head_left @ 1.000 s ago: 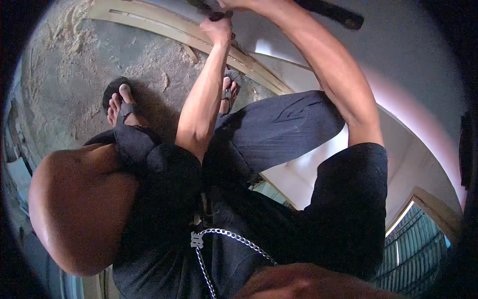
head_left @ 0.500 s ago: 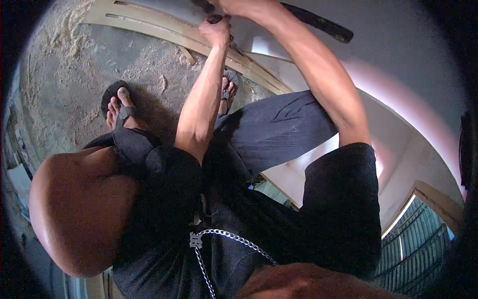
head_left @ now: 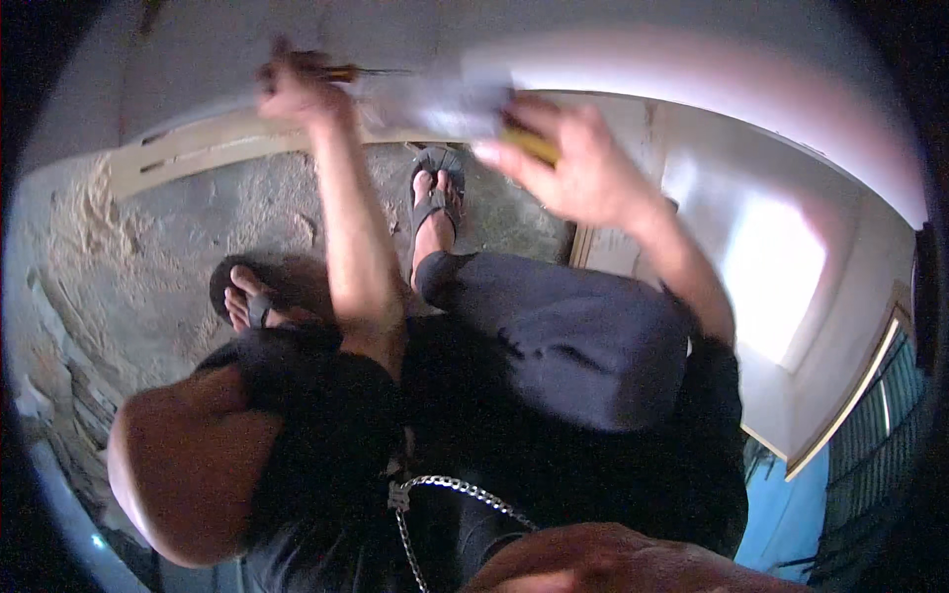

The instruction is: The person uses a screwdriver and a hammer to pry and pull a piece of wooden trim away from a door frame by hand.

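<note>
My left hand (head_left: 301,94) is closed around a slim tool (head_left: 344,73) with a yellow-orange handle and a thin metal shaft that points right, much like a screwdriver. Blur hides its tip. My right hand (head_left: 583,163) grips a yellow-and-dark handle (head_left: 532,143). A wide grey blur (head_left: 435,104) lies between the two hands, seemingly part of that tool, but its kind cannot be made out. Below and beyond my hands runs a long pale wooden board (head_left: 213,148) with narrow slots cut in it.
Wood shavings (head_left: 89,203) are heaped on the concrete floor (head_left: 272,188) at the left. My sandalled feet (head_left: 435,198) stand close to the board. A pale wall (head_left: 682,124) rises at the right, and a window with dark bars (head_left: 870,465) is at the lower right.
My hands were close together over the board; now they are apart, the left farther left, the right lower and nearer. The dark bar by my right forearm no longer shows. The view has shifted.
</note>
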Available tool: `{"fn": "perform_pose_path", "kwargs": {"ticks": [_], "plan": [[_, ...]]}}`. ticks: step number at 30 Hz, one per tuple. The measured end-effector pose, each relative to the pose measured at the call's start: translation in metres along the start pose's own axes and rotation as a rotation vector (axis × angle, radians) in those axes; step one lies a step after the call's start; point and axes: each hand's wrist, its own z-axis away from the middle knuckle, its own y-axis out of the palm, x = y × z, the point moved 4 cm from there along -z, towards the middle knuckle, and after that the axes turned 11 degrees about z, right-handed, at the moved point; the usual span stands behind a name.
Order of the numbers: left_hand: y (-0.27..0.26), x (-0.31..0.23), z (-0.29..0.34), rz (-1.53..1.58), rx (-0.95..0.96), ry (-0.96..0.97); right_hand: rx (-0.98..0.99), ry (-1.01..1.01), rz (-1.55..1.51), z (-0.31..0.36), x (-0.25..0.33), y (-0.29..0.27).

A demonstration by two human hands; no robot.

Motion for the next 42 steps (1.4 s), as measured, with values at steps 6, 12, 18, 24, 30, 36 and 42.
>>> {"fn": "perform_pose_path", "kwargs": {"ticks": [6,12,18,24,30,36,42], "plan": [[0.011,-0.073,-0.064,-0.077,0.233,-0.459,-0.302,0.492,-0.228,0.131,-0.12,0.176],[0.009,-0.09,-0.027,-0.82,0.408,-0.699,-0.302,0.976,-0.244,0.193,-0.166,0.311],[0.024,-0.045,0.038,-1.134,0.946,-1.065,-0.191,0.936,-0.194,0.21,-0.184,0.367],[0.02,-0.001,0.085,-1.509,1.328,-0.745,-0.196,0.82,-0.022,0.139,-0.179,0.261],[-0.012,0.013,0.105,-1.743,1.391,-0.409,-0.515,0.298,-0.121,0.004,-0.168,0.214],[-0.013,0.007,0.114,-1.796,1.344,-0.366,-0.509,0.426,-0.183,-0.018,-0.172,0.217],[-0.015,0.008,0.119,-1.745,1.233,-0.514,-0.487,0.515,-0.222,-0.022,-0.169,0.216]]}}
